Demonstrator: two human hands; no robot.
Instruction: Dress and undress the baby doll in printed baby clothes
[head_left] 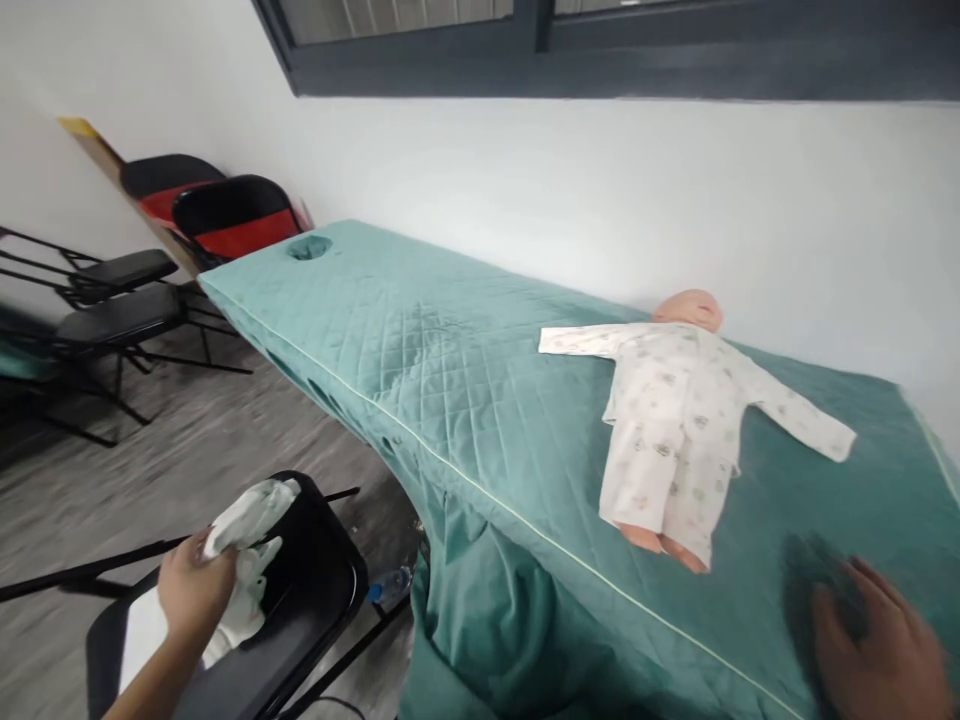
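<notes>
My left hand (196,585) is closed around part of a crumpled white cloth (251,590) over a black folding chair (319,570). The cloth looks like a small garment, but its shape is bunched up. At the lower right, my right hand (881,640) is blurred above the green bed cover (480,400), thumb apart from the fingers, with nothing visible in it. A baby doll (688,310) lies on its back on the bed, dressed in a white patterned long-sleeved top (675,370) and matching trousers (671,470). Its sleeves spread out sideways, and its lower legs show below the trousers.
White paper or cloth (142,630) lies on the chair seat. A plastic bottle (390,587) with a blue part is on the floor beside the bed. More folding chairs (240,215) stand at the far left. The white wall (525,190) runs along the bed's far side.
</notes>
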